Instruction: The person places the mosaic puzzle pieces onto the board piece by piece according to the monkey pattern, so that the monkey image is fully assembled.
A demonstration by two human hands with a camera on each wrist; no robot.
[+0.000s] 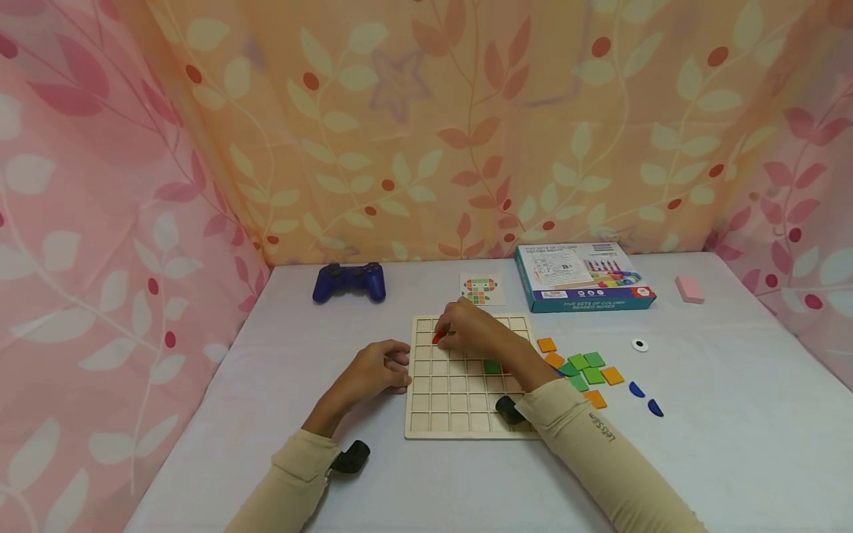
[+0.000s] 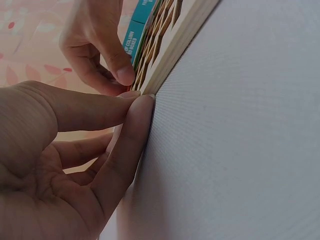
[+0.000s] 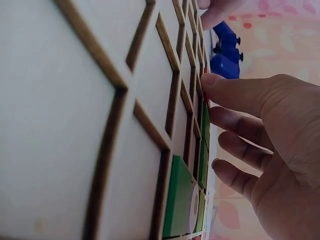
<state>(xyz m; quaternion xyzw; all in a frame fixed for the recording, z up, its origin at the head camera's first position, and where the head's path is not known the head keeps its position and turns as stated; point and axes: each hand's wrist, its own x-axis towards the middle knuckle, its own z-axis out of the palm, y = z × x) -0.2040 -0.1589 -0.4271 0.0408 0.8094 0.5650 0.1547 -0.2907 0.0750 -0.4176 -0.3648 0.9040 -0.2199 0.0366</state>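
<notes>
A wooden grid board (image 1: 426,423) lies flat on the white-covered table. My left hand (image 1: 373,370) is at its left edge; in the left wrist view thumb and index finger pinch that edge. Over the upper left squares, my right hand (image 1: 472,329) holds a small red piece (image 1: 437,338) between thumb and fingers, low against the grid. A green tile (image 1: 492,366) sits in a square partly under my right forearm. In the right wrist view, more green tiles and a white disc (image 3: 193,207) sit in the grid. My right hand and forearm hide part of the board.
Right of the board lie loose green tiles (image 1: 593,376), orange tiles (image 1: 611,376) and blue half-round pieces (image 1: 656,408). A white ring-like disc (image 1: 640,345) lies beyond. At the back are a blue game controller (image 1: 349,282), a pattern card (image 1: 489,296), a box (image 1: 586,303) and a pink block (image 1: 689,289).
</notes>
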